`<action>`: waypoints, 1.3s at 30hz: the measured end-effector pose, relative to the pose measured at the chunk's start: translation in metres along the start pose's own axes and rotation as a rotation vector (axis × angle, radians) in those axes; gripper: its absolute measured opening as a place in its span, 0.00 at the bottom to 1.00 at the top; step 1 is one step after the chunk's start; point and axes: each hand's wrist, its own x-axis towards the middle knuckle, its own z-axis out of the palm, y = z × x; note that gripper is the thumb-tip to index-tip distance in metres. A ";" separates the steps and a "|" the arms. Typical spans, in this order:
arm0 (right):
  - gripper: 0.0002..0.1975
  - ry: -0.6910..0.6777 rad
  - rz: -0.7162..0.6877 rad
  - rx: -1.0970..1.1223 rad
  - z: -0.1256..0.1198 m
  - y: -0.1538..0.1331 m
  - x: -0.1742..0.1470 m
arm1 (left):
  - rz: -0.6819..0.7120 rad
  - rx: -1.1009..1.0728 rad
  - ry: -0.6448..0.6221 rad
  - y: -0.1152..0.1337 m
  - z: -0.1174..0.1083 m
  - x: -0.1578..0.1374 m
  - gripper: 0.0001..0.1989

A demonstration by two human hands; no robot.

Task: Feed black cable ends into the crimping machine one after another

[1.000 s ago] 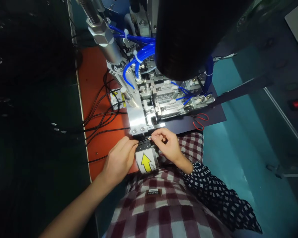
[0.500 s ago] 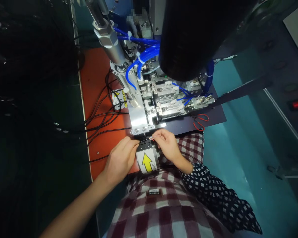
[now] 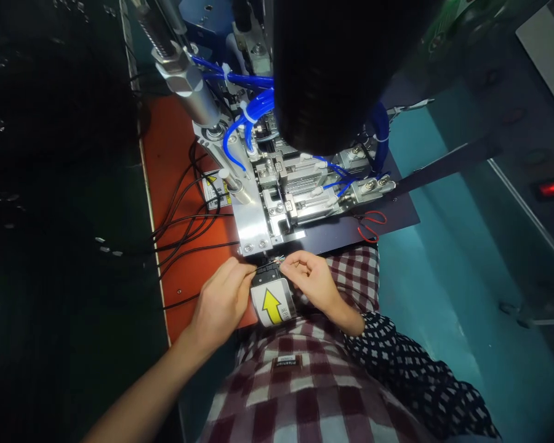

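Thumb and fingers of my left hand point(image 3: 224, 295) pinch a thin black cable point(image 3: 262, 267) at the front of the machine. Fine wire ends point(image 3: 279, 260), pale and coloured, fan out from the cable's right end. Beside them is my right hand point(image 3: 311, 277), its thumb and index finger pressed together at the wires; exactly which strands are between them is too small to tell. Just below both hands sits a black fixture with a white label point(image 3: 273, 301) that bears a yellow arrow. A metal plate point(image 3: 253, 227) of the machine lies right above the cable.
Several black cables point(image 3: 175, 215) trail over the orange board point(image 3: 178, 271) on the left. Red-handled scissors point(image 3: 373, 224) lie on the dark base plate at right. Blue air tubes point(image 3: 258, 104) and a large black cylinder point(image 3: 327, 80) stand over the metal clamps point(image 3: 305, 203).
The view has shifted slightly. My right fingers have moved a little at the wire ends, which now look more spread out. My left hand keeps its pinch on the cable.
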 end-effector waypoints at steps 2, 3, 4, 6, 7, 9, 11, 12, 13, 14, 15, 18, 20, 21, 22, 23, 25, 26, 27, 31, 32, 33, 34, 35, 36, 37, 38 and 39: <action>0.11 0.006 -0.019 -0.001 -0.001 0.000 0.002 | 0.001 -0.008 0.002 0.000 0.000 0.001 0.06; 0.11 0.009 -0.023 0.006 -0.003 0.001 0.004 | 0.003 -0.010 0.004 0.001 0.000 0.001 0.06; 0.11 0.012 -0.024 0.017 -0.005 0.002 0.006 | 0.004 -0.012 0.004 0.001 0.000 0.001 0.06; 0.10 0.015 -0.018 0.036 -0.008 0.003 0.009 | 0.004 -0.014 0.008 0.001 0.000 0.002 0.06; 0.10 0.012 -0.014 0.038 -0.008 0.003 0.010 | 0.004 -0.016 0.009 0.001 0.000 0.002 0.06; 0.10 0.005 -0.017 0.028 -0.009 0.003 0.011 | 0.004 -0.017 0.016 0.000 0.001 0.001 0.06; 0.09 0.004 -0.052 -0.007 -0.008 0.003 0.011 | 0.004 -0.019 0.021 0.001 0.001 0.001 0.06; 0.08 0.011 -0.083 -0.036 -0.007 0.004 0.011 | 0.003 -0.020 0.021 0.001 0.001 0.000 0.06; 0.07 0.023 -0.123 -0.076 -0.007 0.004 0.010 | 0.001 -0.022 0.020 0.001 0.001 0.000 0.06; 0.06 0.038 -0.168 -0.124 -0.007 0.005 0.010 | -0.001 -0.025 0.017 0.001 0.001 0.000 0.06; 0.05 0.054 -0.217 -0.176 -0.006 0.005 0.009 | -0.004 -0.029 0.014 0.001 0.001 0.000 0.06; 0.04 0.097 -0.353 -0.312 -0.007 0.004 0.006 | -0.005 -0.031 0.006 0.000 0.001 0.000 0.07; 0.04 0.119 -0.432 -0.388 -0.007 0.003 0.004 | -0.003 -0.026 0.007 0.000 0.002 -0.001 0.07; 0.04 0.127 -0.466 -0.424 -0.008 0.002 0.003 | -0.002 -0.023 0.007 -0.001 0.002 -0.001 0.07; 0.04 0.132 -0.495 -0.456 -0.008 0.002 0.002 | -0.001 -0.021 0.009 -0.001 0.002 -0.001 0.07; 0.04 0.133 -0.518 -0.481 -0.008 0.002 0.002 | 0.001 -0.021 0.011 -0.001 0.002 -0.001 0.07; 0.04 0.137 -0.553 -0.510 -0.008 0.004 0.001 | 0.006 -0.020 0.015 -0.001 0.002 -0.002 0.07; 0.04 0.145 -0.568 -0.514 -0.008 0.005 0.001 | 0.011 -0.020 0.018 -0.002 0.003 -0.002 0.07; 0.03 0.153 -0.581 -0.513 -0.008 0.006 0.002 | 0.016 -0.019 0.023 -0.002 0.003 -0.002 0.06; 0.03 0.140 -0.617 -0.492 -0.008 0.007 0.005 | 0.029 -0.020 0.033 -0.003 0.004 -0.003 0.05; 0.03 0.127 -0.623 -0.489 -0.008 0.007 0.006 | 0.031 -0.021 0.034 -0.003 0.004 -0.003 0.05; 0.03 0.118 -0.629 -0.490 -0.009 0.006 0.007 | 0.032 -0.022 0.036 -0.003 0.004 -0.003 0.05; 0.03 0.112 -0.633 -0.492 -0.009 0.005 0.008 | 0.035 -0.025 0.037 -0.003 0.005 -0.002 0.05; 0.03 0.105 -0.635 -0.492 -0.009 0.004 0.009 | 0.038 -0.028 0.038 -0.004 0.005 -0.002 0.05; 0.03 0.096 -0.634 -0.491 -0.010 0.004 0.010 | 0.041 -0.031 0.040 -0.004 0.005 -0.002 0.05; 0.04 0.085 -0.631 -0.488 -0.010 0.003 0.011 | 0.042 -0.034 0.041 -0.004 0.005 -0.002 0.05; 0.04 0.071 -0.627 -0.483 -0.011 0.003 0.011 | 0.041 -0.037 0.041 -0.004 0.005 -0.002 0.05; 0.04 0.057 -0.620 -0.475 -0.011 0.004 0.012 | 0.041 -0.039 0.041 -0.004 0.005 -0.002 0.06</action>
